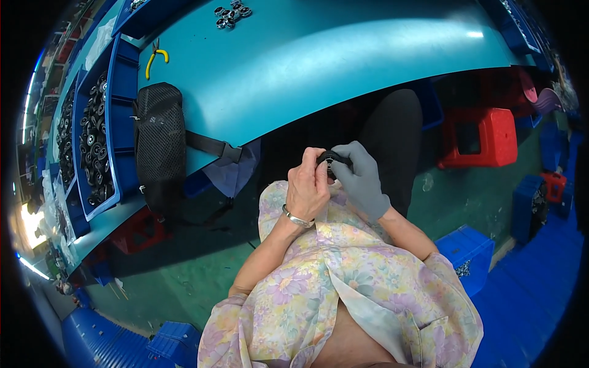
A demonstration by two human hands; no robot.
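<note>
Over my lap, both hands come together on a small black wheel (331, 156) with a metallic centre. My left hand (305, 184), bare with a silver band at the wrist, pinches the wheel's left side. My right hand (361, 179), in a grey glove, grips its right side with thumb and fingers. The lower part of the wheel is partly covered by my fingers.
On the turquoise table (276, 73) lie yellow-handled pliers (156, 59), a black mesh bag (161, 141) and several metal-and-black parts (231, 13). A blue bin (95, 141) of black wheels stands at left. Right are a red stool (481, 138) and a blue crate (466, 251).
</note>
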